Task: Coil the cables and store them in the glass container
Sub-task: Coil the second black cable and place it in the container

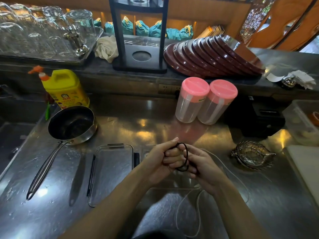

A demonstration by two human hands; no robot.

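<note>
I've got both hands on the black cable (pixel 183 158) now: left hand (pixel 161 160) gripping the coil, right hand (pixel 201 165) curled round its other side. White cable (pixel 198 204) trails on the bench (pixel 120 128), lid (pixel 111 171) left of my hands.

At the frame's centre bottom, both hands (pixel 181 163) meet over a cable coil (pixel 183 156). A lid (pixel 112 171) lies left of them, a saucepan (pixel 71 125) upper left. Two jars (pixel 205 100) stand behind, plates (pixel 212 56) stacked beyond on the ledge (pixel 96 69).
</note>
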